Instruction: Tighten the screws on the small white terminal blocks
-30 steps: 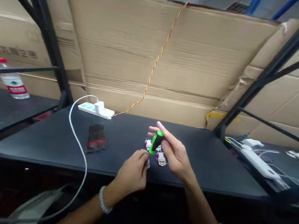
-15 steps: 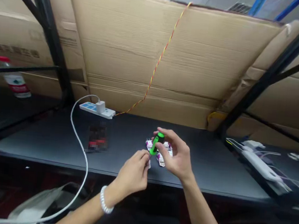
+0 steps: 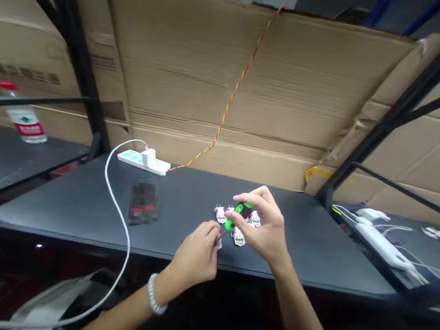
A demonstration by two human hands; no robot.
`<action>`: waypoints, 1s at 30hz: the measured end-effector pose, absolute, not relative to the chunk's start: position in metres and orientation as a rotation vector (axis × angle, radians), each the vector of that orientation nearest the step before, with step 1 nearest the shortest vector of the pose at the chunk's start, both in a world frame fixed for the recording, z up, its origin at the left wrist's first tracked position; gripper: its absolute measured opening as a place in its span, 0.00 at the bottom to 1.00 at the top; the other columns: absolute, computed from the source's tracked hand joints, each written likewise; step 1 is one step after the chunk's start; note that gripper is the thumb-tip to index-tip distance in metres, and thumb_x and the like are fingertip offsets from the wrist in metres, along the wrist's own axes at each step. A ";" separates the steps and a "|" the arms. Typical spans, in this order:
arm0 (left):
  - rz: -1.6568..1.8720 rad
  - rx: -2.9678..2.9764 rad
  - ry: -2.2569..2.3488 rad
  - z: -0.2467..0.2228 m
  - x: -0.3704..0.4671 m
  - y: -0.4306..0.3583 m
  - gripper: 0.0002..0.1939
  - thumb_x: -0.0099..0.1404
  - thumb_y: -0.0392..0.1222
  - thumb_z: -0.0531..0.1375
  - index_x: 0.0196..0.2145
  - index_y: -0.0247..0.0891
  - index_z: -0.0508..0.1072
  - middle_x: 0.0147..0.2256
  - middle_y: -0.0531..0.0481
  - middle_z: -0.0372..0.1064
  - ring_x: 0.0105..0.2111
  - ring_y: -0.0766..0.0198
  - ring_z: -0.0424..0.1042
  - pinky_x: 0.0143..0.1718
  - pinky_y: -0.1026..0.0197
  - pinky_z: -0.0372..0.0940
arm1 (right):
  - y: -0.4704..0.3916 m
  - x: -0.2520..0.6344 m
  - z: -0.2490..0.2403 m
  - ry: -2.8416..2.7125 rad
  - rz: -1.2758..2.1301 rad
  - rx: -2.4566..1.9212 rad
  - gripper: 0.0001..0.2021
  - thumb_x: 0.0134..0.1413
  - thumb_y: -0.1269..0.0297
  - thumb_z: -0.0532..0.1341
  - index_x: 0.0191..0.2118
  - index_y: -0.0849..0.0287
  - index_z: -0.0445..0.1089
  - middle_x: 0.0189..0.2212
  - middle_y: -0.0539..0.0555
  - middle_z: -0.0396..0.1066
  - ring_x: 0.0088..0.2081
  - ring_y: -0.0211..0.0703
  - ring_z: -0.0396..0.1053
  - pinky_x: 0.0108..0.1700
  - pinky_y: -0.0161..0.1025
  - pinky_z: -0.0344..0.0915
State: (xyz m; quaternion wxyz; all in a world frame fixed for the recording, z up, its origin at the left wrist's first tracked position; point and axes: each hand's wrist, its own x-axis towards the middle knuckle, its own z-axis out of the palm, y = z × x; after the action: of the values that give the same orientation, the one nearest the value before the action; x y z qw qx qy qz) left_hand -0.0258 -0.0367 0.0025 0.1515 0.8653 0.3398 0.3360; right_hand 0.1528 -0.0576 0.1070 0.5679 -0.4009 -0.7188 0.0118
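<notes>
Small white part [image 3: 219,244] sitting near tabletop's [image 3: 185,198] front edge, left hand [image 3: 196,253] pinching and partly hiding it. Right hand [image 3: 266,231] pinching green-black screwdriver [image 3: 245,209] between thumb and fingers, shaft slanting toward part. Bracing part firmly, aligning shaft squarely probably helping tip avoid slipping. Similar white parts [image 3: 239,238] lying just beside.

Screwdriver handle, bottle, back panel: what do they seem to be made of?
Screwdriver handle: probably smooth plastic, perhaps part rubber, going by its green and black sections. Bottle: likely clear plastic, see-through above its label. Back panel: matte corrugated cardboard, brown with ridge lines.
</notes>
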 end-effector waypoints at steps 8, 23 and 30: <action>0.960 2.495 0.979 0.001 -0.026 -0.036 0.10 0.66 0.27 0.56 0.41 0.41 0.67 0.46 0.43 0.71 0.45 0.52 0.72 0.47 0.49 0.74 | -0.063 0.156 0.110 -1.823 0.325 -0.835 0.20 0.70 0.66 0.62 0.65 0.47 0.73 0.49 0.56 0.80 0.48 0.47 0.80 0.52 0.46 0.78; 0.965 2.505 0.993 0.000 -0.026 -0.037 0.12 0.65 0.27 0.56 0.42 0.41 0.67 0.46 0.43 0.71 0.47 0.51 0.72 0.48 0.48 0.74 | -0.062 0.152 0.115 -1.742 0.041 -0.916 0.14 0.61 0.63 0.72 0.52 0.49 0.81 0.38 0.53 0.77 0.37 0.43 0.76 0.41 0.42 0.77; 0.992 2.482 0.974 0.003 -0.026 -0.037 0.12 0.65 0.27 0.56 0.42 0.41 0.68 0.46 0.43 0.71 0.46 0.52 0.72 0.48 0.48 0.74 | -0.061 0.154 0.113 -1.801 0.310 -0.874 0.21 0.68 0.66 0.63 0.64 0.49 0.74 0.50 0.58 0.80 0.48 0.48 0.80 0.52 0.47 0.79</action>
State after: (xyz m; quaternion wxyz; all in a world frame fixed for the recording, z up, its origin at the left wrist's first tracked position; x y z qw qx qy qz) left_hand -0.0257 -0.0373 0.0029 0.1477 0.8629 0.3387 0.3447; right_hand 0.1542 -0.0610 0.1133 0.5297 -0.3659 -0.7541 0.1297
